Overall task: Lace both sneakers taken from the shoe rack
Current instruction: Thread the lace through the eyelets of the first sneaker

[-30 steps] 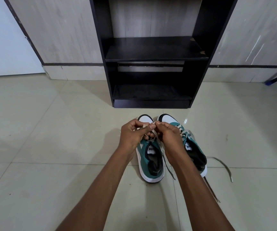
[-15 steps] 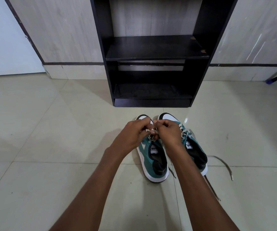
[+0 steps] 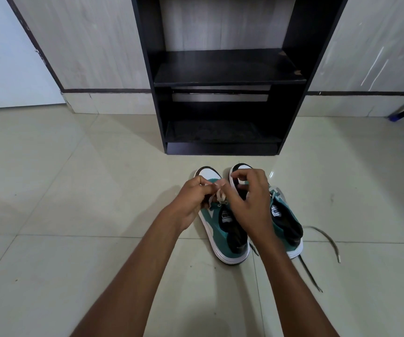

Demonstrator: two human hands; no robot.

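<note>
While the left sneaker point(image 3: 223, 229) sits on the floor point(image 3: 74, 215) just in front of the black shoe rack point(image 3: 223, 76), the left hand point(image 3: 191, 203) pinches its lace point(image 3: 220, 196) tight. Right hand point(image 3: 252, 203) fingers point(image 3: 238, 175) curl half open above the lace. Beside it stands the right sneaker point(image 3: 286, 222), its loose lace point(image 3: 327, 239) trailing away.

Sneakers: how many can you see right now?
2. The left sneaker sits on the floor under both hands; the right sneaker is beside it, its lace trailing right. Rack shelves show none.
</note>
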